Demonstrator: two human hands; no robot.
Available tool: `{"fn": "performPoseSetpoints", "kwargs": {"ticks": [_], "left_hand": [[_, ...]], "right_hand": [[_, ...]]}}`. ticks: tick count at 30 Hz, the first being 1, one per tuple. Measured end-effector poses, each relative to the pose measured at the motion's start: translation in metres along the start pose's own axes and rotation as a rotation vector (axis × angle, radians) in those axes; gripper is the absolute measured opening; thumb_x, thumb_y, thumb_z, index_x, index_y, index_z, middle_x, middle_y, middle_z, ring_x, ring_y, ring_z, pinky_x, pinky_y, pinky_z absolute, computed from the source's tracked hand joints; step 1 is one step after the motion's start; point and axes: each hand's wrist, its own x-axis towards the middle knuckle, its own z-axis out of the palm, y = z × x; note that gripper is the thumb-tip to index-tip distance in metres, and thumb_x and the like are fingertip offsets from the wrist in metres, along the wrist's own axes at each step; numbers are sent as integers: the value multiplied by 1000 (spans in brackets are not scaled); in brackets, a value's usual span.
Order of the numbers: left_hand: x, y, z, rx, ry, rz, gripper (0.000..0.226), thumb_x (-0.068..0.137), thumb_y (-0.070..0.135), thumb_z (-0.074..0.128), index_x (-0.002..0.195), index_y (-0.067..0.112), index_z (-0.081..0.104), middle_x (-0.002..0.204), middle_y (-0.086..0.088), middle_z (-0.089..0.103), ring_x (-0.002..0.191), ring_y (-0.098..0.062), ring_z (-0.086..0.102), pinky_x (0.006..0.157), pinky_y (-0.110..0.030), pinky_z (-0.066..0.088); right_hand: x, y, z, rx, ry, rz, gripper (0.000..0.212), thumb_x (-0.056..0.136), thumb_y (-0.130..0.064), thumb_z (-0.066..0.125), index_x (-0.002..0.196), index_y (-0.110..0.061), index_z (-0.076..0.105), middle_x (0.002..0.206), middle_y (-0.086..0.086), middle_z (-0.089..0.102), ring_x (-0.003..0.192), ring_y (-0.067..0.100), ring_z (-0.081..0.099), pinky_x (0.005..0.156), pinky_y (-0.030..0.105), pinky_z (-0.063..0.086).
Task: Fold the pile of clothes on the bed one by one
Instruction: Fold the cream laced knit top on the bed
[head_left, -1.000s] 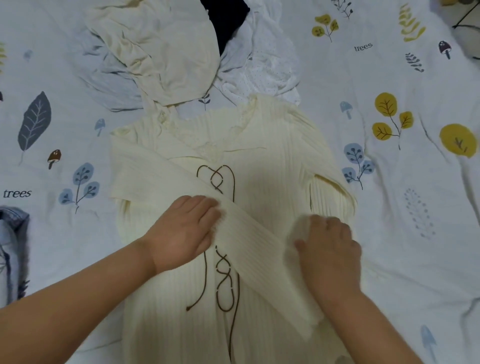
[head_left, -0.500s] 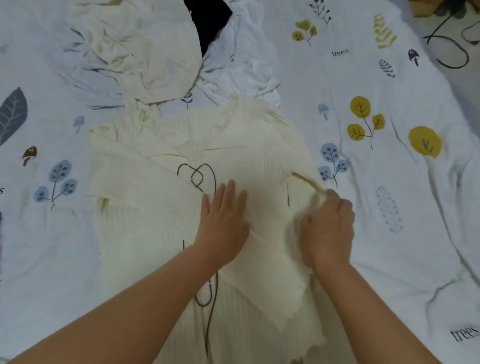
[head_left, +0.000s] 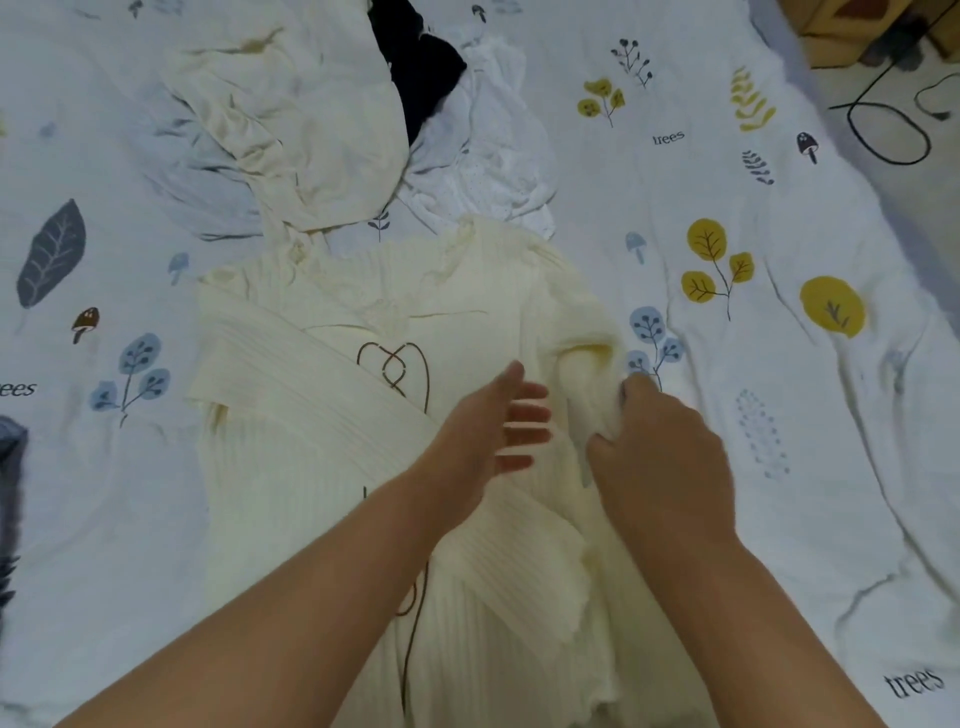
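- Cream ribbed top (head_left: 332, 467): flat on bed (head_left: 779, 467), long axis toward us.
- Our right hand (head_left: 660, 457): nearer its right sleeve (head_left: 582, 338), pinching it.
- Our left hand (head_left: 483, 431): fingers spread, just beside.

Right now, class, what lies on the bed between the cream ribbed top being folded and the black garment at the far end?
In the head view, a crumpled white dotted garment lies between the ribbed top and the black garment.

Bare sheet (head_left: 779, 467) lies open right of the sweater (head_left: 291, 467) and at its left; the heap of clothes (head_left: 311, 130) blocks the far side, touching the collar, jeans (head_left: 10, 467) at the left edge
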Motion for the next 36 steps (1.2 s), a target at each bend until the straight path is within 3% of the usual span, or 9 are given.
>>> {"fn": "performPoseSetpoints", "kwargs": {"ticks": [4, 10, 14, 19, 24, 26, 28, 32, 36], "left_hand": [[-8, 16, -29, -183, -234, -31, 20, 79, 28, 64, 91, 11, 66, 79, -8, 65, 66, -17, 64, 59, -26, 54], [-1, -13, -89, 518, 409, -100, 29, 88, 15, 58, 114, 3, 53, 104, -15, 62, 83, -24, 59, 78, -38, 52], [0, -30, -91, 660, 495, -95, 47, 85, 36, 63, 118, 6, 46, 108, -11, 58, 97, -28, 59, 88, -44, 51], [-3, -43, -67, 797, 649, 6, 66, 79, 47, 66, 121, 6, 36, 119, -13, 41, 102, -31, 53, 76, -32, 42], [-6, -42, -57, 1110, 486, -59, 41, 77, 40, 63, 102, 11, 49, 102, -5, 39, 100, -23, 45, 80, -31, 42], [-8, -36, -65, 1053, 420, -71, 9, 81, 20, 57, 83, 12, 56, 88, -3, 50, 79, -18, 53, 67, -24, 44], [-10, -30, -79, 734, 378, -32, 21, 84, 9, 51, 63, 14, 50, 65, 0, 51, 59, -14, 48, 57, -24, 39], [-25, -17, -122, -3, 243, -41, 28, 92, 10, 42, 65, 15, 48, 56, 2, 46, 48, -10, 43, 47, -22, 38], [-29, -35, -164, 263, 477, -97, 20, 92, 15, 44, 74, 9, 50, 67, -12, 47, 61, -21, 44, 60, -33, 38]], "right_hand": [[-22, -43, -1, 284, -216, -246, 20, 89, -31, 51, 107, -21, 53, 95, -3, 61, 87, 19, 60, 68, 27, 41], [-16, -21, 46, 1, -242, -196, 51, 88, -16, 48, 137, -21, 32, 130, 4, 40, 121, 24, 36, 96, 34, 36], [-2, 4, 68, -285, -422, -125, 66, 90, -7, 38, 146, -29, 12, 156, 7, -2, 144, 29, -9, 110, 60, 6], [2, 6, 61, -403, -506, -203, 14, 91, -13, 37, 95, -25, 44, 106, 2, 57, 107, 23, 52, 104, 48, 29], [-22, -24, 28, -305, -335, -264, 17, 85, -4, 38, 85, -18, 28, 64, -4, 30, 65, 20, 39, 52, 28, 27], [-42, -44, 19, -247, -314, -347, 18, 87, -5, 40, 84, -20, 30, 61, -5, 31, 58, 19, 36, 46, 26, 22], [-63, -62, 21, -140, -369, -449, 15, 90, -7, 40, 85, -21, 36, 65, -1, 42, 61, 20, 42, 47, 24, 26], [-83, -77, 37, 35, -779, -576, 27, 92, -35, 49, 115, -20, 49, 113, 3, 57, 104, 23, 53, 82, 33, 40], [-62, -69, 54, 129, -670, -494, 26, 93, -37, 47, 116, -28, 55, 115, -3, 59, 103, 16, 54, 85, 26, 40]]}}
